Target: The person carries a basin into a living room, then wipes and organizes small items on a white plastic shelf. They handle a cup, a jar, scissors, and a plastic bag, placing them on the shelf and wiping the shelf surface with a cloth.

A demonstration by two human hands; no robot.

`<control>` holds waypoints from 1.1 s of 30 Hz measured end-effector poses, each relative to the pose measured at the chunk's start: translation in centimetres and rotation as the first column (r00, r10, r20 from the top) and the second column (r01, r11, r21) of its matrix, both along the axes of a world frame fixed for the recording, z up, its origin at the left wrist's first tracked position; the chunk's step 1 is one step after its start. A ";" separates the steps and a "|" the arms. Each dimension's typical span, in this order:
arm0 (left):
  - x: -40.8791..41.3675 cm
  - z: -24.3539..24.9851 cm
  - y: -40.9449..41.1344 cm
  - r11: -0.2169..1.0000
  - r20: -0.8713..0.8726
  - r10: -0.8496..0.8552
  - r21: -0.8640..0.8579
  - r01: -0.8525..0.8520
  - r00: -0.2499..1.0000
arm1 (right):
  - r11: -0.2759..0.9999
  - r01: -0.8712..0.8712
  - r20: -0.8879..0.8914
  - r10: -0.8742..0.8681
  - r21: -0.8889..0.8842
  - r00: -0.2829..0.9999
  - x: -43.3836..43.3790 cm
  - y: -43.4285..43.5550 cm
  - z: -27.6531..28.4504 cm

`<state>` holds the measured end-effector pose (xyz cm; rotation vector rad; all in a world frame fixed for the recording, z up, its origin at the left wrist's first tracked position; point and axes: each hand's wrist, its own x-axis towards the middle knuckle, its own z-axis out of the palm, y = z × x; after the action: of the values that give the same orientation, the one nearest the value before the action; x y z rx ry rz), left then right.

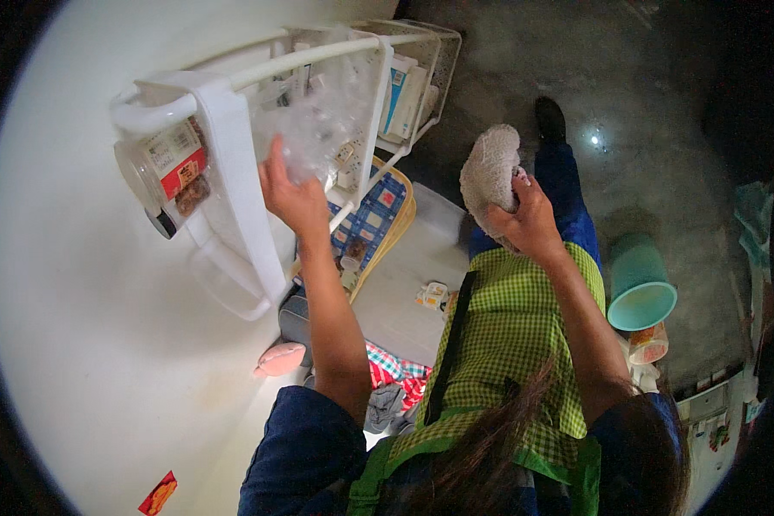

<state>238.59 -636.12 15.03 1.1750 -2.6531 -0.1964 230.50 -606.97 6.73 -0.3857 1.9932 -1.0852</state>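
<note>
My right hand (530, 219) grips a bunched, light grey terry cloth (490, 174) over my lap and leg. My left hand (296, 193) is raised at a white wire-and-plastic rack (232, 129), its index finger extended against or just in front of clear plastic bags (322, 129) in a basket; whether it touches them cannot be told. Nothing shows in its grasp. On the rack's near end lies a clear plastic jar (167, 174) with a red and white label and brown contents. Farther along the rack are white and blue boxes (400, 97).
Below the rack are a blue patterned tray (374, 213) and a dark grey bag (294, 316). A pink object (280, 359) sits by the white wall (103, 322). Red checked fabric (400, 377) lies nearby. On my right stand a teal bucket (642, 284) and another container (648, 344).
</note>
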 end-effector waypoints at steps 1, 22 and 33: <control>0.4 0.7 1.0 1.000 -0.040 -0.022 0.012 0.023 0.999 | 1.000 0.029 -0.006 -0.029 -0.012 1.000 -0.2 -0.2 0.3; 7.8 8.5 11.8 0.875 -0.028 -0.321 0.374 0.308 0.947 | 0.999 0.036 0.122 -0.034 -0.018 0.992 0.0 1.2 -1.0; 14.2 5.3 13.5 -0.156 0.118 0.903 0.986 0.060 0.413 | 0.986 0.167 0.457 -0.142 -0.015 0.878 -1.7 2.6 -0.3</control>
<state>252.81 -622.60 20.38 1.7751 -0.6788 -2.0729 228.77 -604.32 6.42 0.0102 1.5945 -1.2039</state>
